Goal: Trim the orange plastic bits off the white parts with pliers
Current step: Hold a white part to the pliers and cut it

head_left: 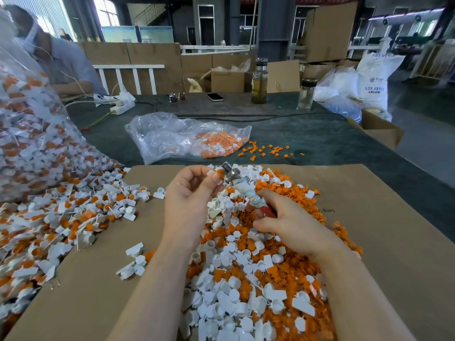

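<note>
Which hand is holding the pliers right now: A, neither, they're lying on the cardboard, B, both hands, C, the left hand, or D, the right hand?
D: the right hand grips the pliers by the handles, while the left hand pinches a small white part at their metal tip.

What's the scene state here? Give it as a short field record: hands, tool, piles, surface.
left hand: left hand pinches a small white plastic part at the plier head
right hand: right hand grips the tape-wrapped, red-handled metal pliers
untrimmed stock: white-and-orange parts spilling from a clear plastic bag at left
trimmed pile: mixed white pieces and orange offcuts under the hands
surface: brown cardboard sheet
background: second clear bag of orange bits
</note>
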A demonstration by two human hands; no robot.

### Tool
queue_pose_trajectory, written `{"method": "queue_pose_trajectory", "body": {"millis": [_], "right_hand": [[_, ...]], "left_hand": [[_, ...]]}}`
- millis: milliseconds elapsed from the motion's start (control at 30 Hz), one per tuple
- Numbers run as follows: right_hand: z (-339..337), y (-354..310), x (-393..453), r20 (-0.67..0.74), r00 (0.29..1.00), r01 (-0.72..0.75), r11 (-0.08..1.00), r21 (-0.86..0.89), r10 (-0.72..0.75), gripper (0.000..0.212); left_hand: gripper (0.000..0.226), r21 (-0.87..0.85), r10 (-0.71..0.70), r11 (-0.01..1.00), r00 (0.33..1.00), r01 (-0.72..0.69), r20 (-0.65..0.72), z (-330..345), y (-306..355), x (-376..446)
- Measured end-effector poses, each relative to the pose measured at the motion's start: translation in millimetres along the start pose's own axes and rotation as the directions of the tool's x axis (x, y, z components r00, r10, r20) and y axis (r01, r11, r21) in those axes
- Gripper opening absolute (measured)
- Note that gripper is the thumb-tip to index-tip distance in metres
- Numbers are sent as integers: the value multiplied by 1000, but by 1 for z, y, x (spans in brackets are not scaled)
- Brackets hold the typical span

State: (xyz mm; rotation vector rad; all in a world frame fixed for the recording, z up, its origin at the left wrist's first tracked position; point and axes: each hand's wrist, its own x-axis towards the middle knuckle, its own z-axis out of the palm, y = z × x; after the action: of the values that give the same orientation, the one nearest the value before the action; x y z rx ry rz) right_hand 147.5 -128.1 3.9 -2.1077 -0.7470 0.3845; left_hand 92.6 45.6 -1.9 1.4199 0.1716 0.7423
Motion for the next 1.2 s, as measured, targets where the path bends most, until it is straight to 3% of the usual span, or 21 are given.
{"method": "queue_pose_trajectory", "body": {"millis": [233, 433, 667, 800, 900, 1000, 1067, 1200], "right_hand": [[5, 3, 3, -55, 998, 22, 986, -164, -32, 54], [8, 1, 2, -102, 989, 90, 979, -183, -110, 15], [11, 0, 6, -98, 989, 91, 970, -224, -115, 8], [15, 5, 8, -125, 986, 75, 959, -272, -113, 7], [18, 10, 11, -209, 971, 43, 948, -316, -114, 3], [17, 14, 15, -292, 951, -2, 940, -342, -104, 5], [16, 17, 17, -353, 931, -27, 944, -329, -97, 14], [13, 21, 19, -447, 893, -114, 930, -349, -59, 21]], "left_hand": [[10, -14, 0, 1000, 1000, 0, 15, 1, 1, 0], [12, -20, -1, 1000, 1000, 0, -5, 3, 1, -1], [11, -31, -33, 999, 999, 32, -39, 3, 1, 0], [7, -115, -196, 975, 979, 189, -57, 2, 0, 2], [9, -336, -410, 877, 900, 344, -148, -10, 1, 7], [18, -588, -628, 707, 731, 393, -266, -32, 2, 19], [20, -663, -706, 639, 639, 389, -305, -46, 1, 27], [32, -738, -748, 583, 579, 339, -325, -62, 2, 31]]}}
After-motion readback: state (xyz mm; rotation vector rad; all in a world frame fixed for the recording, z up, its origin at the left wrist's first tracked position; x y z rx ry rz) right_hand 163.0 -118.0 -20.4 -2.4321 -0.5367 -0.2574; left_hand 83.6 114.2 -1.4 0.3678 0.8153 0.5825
